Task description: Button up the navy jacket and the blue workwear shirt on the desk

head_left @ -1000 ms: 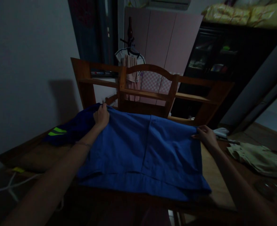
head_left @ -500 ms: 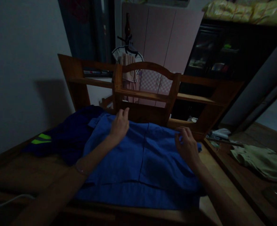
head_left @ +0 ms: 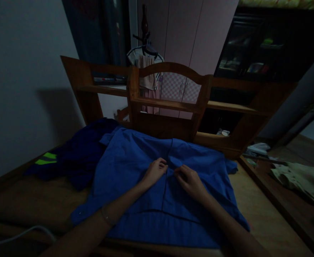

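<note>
A blue long-sleeved work jacket (head_left: 135,164) lies spread out with its front up, a dark closure line running down its middle. Beside that line, on the left, my left hand (head_left: 155,170) is low over the cloth, its fingers loosely bent and a little apart. Just right of the line is my right hand (head_left: 190,180), fingers curved with a gap between thumb and fingers. No cloth shows gathered in either hand. Whether the fingertips touch the jacket is hard to tell in the dim light.
A dark blue garment (head_left: 76,153) with yellow-green bands is heaped at the left by the wall. Behind the wooden tabletop (head_left: 263,203) rises a wooden shelf frame (head_left: 170,104). A white cable (head_left: 25,232) lies front left; pale green cloth (head_left: 301,180) is at the right.
Both hands have come down and inward from over the jacket's upper sides to its middle line. The view has shifted slightly, and the sleeve ends now show lower at both sides.
</note>
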`<state>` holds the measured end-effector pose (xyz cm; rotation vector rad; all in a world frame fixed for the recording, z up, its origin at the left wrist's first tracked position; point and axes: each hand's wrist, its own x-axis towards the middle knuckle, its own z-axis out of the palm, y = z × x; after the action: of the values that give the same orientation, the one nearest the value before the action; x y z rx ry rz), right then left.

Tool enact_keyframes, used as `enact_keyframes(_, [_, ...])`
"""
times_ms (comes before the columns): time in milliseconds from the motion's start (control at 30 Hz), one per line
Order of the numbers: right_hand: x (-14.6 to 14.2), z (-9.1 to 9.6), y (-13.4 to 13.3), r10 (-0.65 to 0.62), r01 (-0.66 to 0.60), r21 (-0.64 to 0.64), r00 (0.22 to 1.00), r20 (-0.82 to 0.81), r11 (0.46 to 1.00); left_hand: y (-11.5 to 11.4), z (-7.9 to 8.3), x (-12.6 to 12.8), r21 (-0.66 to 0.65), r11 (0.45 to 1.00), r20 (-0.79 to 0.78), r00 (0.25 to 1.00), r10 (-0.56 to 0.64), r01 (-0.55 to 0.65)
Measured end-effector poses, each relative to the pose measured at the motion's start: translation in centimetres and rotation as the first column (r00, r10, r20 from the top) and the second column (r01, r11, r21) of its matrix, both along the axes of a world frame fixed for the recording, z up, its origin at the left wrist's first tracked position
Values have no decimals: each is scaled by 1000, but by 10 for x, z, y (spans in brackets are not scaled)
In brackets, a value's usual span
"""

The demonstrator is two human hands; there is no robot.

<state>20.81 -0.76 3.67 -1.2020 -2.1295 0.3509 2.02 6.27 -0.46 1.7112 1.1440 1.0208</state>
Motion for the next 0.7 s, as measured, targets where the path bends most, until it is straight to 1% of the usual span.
enact_keyframes(33, [0,-1,0,4,-4,-11,1000,-9,1000,2,-1,0,-60,997,31,998,-52,54])
enact_keyframes(100, [-2,-4,1,2,-3,-24,1000,-16,1000,5,-2,2,-169,969,99,981,-167,182])
enact_keyframes(167, [-3,-7,3,-4,3,-28,1000,-27,1000,3,-1,5,-230,934,171,956,-239,274])
enact_keyframes(200, [-3,-8,4,-10,9,-29,999,-34,1000,2,0,6,-243,923,202,947,-252,297])
enact_keyframes(300, [-3,-9,5,-40,38,-27,998,-52,999,-4,6,9,-250,920,258,937,-237,302])
enact_keyframes(433, [-1,-5,4,-53,52,-19,996,-74,998,-7,11,12,-246,915,318,918,-236,320])
enact_keyframes(600, [-1,1,-1,-48,41,-58,991,-128,997,-9,14,11,-226,933,324,925,-199,280])
enact_keyframes(700, [0,1,-2,-72,58,-79,981,-179,995,-11,21,11,-256,908,391,895,-216,331])
